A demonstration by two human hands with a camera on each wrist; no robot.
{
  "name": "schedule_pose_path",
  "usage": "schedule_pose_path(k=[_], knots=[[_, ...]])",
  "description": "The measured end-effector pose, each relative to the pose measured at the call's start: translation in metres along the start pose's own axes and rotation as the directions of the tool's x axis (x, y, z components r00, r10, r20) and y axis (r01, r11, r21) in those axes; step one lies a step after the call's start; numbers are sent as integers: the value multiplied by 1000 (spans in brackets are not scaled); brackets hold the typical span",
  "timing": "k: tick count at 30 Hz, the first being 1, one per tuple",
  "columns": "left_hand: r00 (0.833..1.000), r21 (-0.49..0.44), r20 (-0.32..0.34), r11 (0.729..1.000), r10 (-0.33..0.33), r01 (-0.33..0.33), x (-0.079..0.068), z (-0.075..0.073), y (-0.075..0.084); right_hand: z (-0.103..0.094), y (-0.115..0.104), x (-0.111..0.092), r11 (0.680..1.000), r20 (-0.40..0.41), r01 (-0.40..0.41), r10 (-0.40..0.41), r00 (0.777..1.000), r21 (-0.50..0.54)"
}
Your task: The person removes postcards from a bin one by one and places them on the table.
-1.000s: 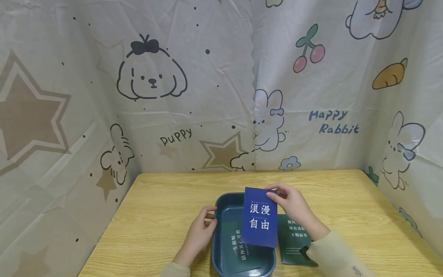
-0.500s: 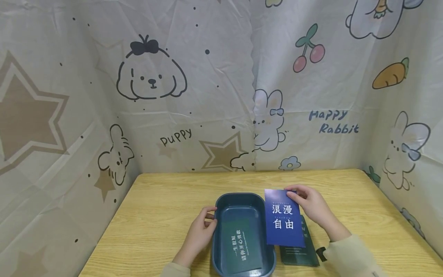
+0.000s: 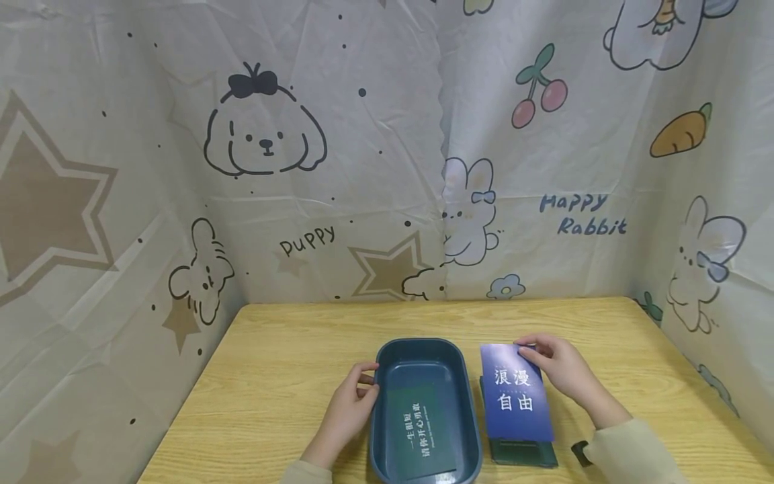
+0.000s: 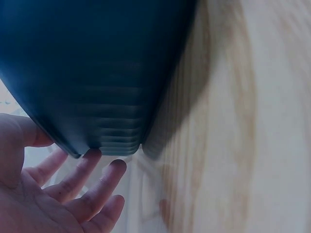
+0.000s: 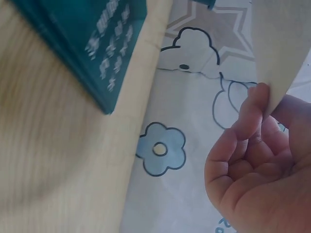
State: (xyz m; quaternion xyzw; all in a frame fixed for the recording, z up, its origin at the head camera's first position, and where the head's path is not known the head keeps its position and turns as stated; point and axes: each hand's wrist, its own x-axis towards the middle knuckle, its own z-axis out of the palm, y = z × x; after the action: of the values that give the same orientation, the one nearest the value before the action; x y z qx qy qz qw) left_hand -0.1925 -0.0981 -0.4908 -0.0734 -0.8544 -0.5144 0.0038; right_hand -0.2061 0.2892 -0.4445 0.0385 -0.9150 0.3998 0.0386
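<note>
My right hand [image 3: 558, 359] pinches the upper right corner of a thin blue notebook [image 3: 514, 420] with white characters, between thumb and fingers. In the right wrist view only its pale underside [image 5: 279, 43] shows. The blue notebook overlaps a green notebook [image 3: 523, 454] on the table, hiding most of it; that green cover [image 5: 104, 53] with white writing shows in the right wrist view. My left hand [image 3: 346, 410] touches the left rim of a dark teal tray [image 3: 474, 403], fingers loosely extended [image 4: 63, 194]. Inside the tray lies another green notebook [image 3: 417, 427], its writing turned sideways.
The light wooden table [image 3: 290, 363] carries the tray and notebooks. A printed curtain [image 3: 375, 202] with cartoon animals encloses it at the back and both sides. A small black object [image 3: 582, 454] shows at my right sleeve.
My right hand has carried the blue notebook rightward from over the tray, then lower, to over the green notebook on the right. The left hand and tray have stayed put.
</note>
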Motion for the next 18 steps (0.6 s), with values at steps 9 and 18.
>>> schedule_pose_path(k=[9, 18], knots=[[1000, -15, -3, 1000, 9, -9, -3, -2, 5, 3, 12, -1, 999, 67, -39, 39, 997, 3], [1000, -6, 1, 1000, -2, 2, -2, -1, 3, 11, 18, -1, 998, 102, -52, 55, 993, -37]])
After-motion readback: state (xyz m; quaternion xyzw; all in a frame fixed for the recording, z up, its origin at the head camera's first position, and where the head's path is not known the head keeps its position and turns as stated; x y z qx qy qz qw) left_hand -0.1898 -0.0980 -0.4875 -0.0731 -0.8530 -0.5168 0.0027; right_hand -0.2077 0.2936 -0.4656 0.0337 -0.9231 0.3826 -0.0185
